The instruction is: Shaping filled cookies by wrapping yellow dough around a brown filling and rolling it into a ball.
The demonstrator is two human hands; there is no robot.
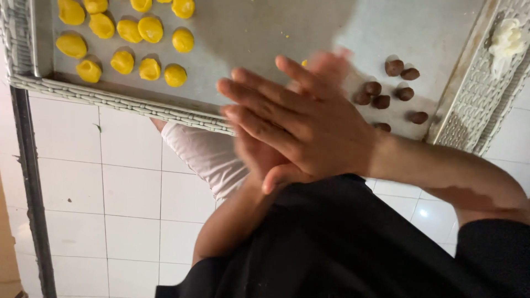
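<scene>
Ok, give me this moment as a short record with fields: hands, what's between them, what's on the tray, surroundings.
hands: right hand laid over left hand, palms pressed together, blurred
between palms: hidden, cannot tell
tray: grey sheet with a woven rim
left part: yellow dough pieces in rows
right part: brown balls in a loose cluster
far right: white lump on the woven rim
below: white floor tiles

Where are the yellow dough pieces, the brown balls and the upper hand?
yellow dough pieces [150, 28], head view, top of one piece
brown balls [394, 67], head view, middle of one ball
right hand [309, 129], head view, back of hand
</scene>
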